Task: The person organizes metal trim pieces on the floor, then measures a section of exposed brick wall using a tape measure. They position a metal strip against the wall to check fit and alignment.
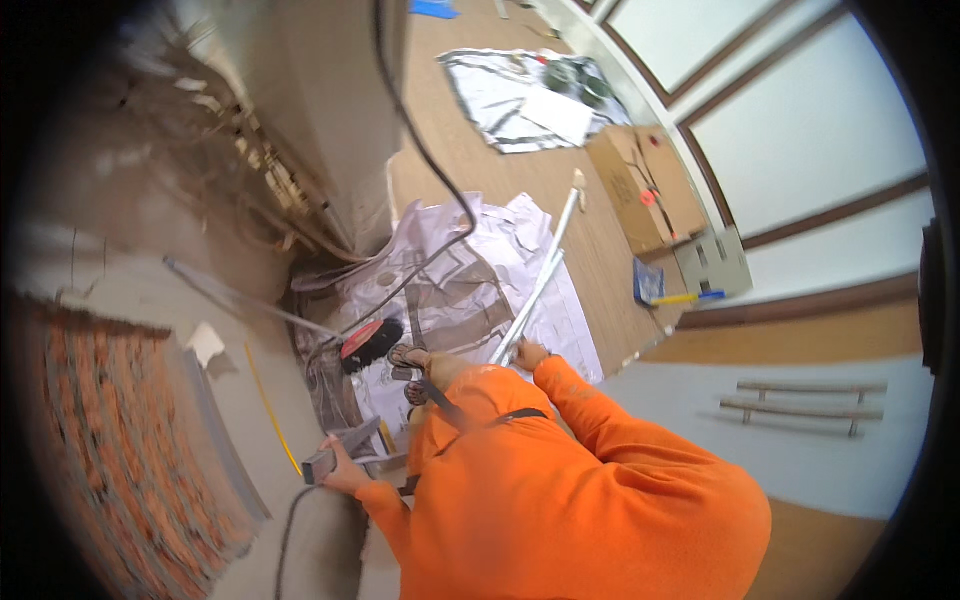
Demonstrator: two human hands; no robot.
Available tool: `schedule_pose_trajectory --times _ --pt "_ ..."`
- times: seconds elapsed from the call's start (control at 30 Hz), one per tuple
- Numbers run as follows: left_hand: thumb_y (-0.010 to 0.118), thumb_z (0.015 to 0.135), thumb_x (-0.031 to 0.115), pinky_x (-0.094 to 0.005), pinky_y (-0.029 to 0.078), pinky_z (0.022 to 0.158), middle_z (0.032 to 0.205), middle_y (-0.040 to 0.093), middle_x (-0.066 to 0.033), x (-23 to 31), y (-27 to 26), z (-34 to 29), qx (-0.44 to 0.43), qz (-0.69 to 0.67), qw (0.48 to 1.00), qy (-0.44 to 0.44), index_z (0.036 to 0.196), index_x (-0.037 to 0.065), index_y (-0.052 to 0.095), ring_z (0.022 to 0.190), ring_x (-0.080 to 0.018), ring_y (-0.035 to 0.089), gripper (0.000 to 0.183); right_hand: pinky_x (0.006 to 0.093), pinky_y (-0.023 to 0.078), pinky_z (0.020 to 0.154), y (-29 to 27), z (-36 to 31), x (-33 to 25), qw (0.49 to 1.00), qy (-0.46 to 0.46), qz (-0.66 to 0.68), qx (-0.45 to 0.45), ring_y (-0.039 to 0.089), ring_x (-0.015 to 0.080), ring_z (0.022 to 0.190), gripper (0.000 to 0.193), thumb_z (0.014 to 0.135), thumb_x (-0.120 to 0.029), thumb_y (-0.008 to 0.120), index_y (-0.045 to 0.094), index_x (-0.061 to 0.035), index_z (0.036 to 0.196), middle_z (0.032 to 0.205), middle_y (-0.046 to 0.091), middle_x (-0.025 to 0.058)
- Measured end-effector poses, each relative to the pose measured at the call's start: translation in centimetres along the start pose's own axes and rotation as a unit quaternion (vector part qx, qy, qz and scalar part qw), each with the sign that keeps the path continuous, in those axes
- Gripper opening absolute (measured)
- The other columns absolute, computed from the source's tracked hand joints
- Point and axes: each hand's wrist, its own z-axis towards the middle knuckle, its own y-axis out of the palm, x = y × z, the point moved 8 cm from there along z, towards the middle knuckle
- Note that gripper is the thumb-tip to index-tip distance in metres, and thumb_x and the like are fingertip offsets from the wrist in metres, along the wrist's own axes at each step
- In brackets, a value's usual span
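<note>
Head: two hands (345, 472) (531, 355), two rods (534, 300)

No readable text, no legible labels, brands, numbers or signs

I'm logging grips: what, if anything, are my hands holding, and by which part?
Your right hand grips pale tubes by their near ends; your left hand grasps a grey boxy thing, exact part unclear.
</note>
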Motion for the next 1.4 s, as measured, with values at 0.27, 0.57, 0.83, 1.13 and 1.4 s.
schedule_pose_trajectory --times 0.27,0.57,0.83,1.13,1.4 --pt "0.068 0.09 0.027 -0.0342 0.047 0.073 0.081 0.063 -0.0083 4.9 10.6 -1.4 -0.283 0.026 0.952 0.111 0.086 0.003 0.065 0.077 -0.0196 0.059 0.025 0.0412 0.051 0.085 10.2 -17.8 13.0 0.948 0.28 0.139 -0.053 0.065 0.0325 0.101 0.043 0.08 -0.04 0.069 0.067 -0.0122 0.113 0.11 0.068 0.0166" --pt "0.065 0.093 0.032 -0.0331 0.046 0.082 0.094 0.063 -0.0063 11.8 22.5 -8.9 -0.444 0.009 0.892 0.079 0.096 0.003 0.062 0.089 -0.0188 0.06 0.029 0.0404 0.049 0.092 8.6 -17.1 17.7 0.91 0.271 0.296 0.109 0.063 0.0331 0.108 0.045 0.078 -0.044 0.07 0.068 -0.0163 0.113 0.116 0.067 0.0162" --pt "0.073 0.088 0.018 -0.0323 0.047 0.086 0.101 0.064 -0.0079 12.8 33.8 -17.0 -0.461 -0.116 0.878 0.052 0.101 0.002 0.063 0.096 -0.0179 0.06 0.023 0.0398 0.049 0.094 7.3 -17.0 29.0 0.849 0.393 0.347 0.069 0.063 0.0325 0.108 0.052 0.069 -0.048 0.078 0.07 -0.0162 0.108 0.116 0.067 0.0173" --pt "0.074 0.086 0.014 -0.0299 0.043 0.059 0.074 0.056 -0.0009 21.1 51.6 -29.2 -0.482 -0.09 0.864 0.116 0.08 0.005 0.056 0.065 -0.0099 0.05 0.021 0.0401 0.054 0.066 -3.1 -16.5 49.6 0.793 0.406 0.407 0.202 0.067 0.0246 0.076 0.03 0.086 -0.031 0.066 0.065 -0.014 0.111 0.088 0.07 0.0128" --pt "0.076 0.081 0.01 -0.0264 0.043 0.055 0.068 0.053 0.0009 30.1 68.4 -43.3 -0.592 -0.117 0.796 0.054 0.082 0.005 0.054 0.06 -0.0099 0.051 0.023 0.0356 0.048 0.051 -11.9 -18.3 64.5 0.525 0.467 0.663 0.26 0.062 0.0173 0.063 0.022 0.095 -0.019 0.049 0.06 -0.016 0.115 0.083 0.069 0.0083"
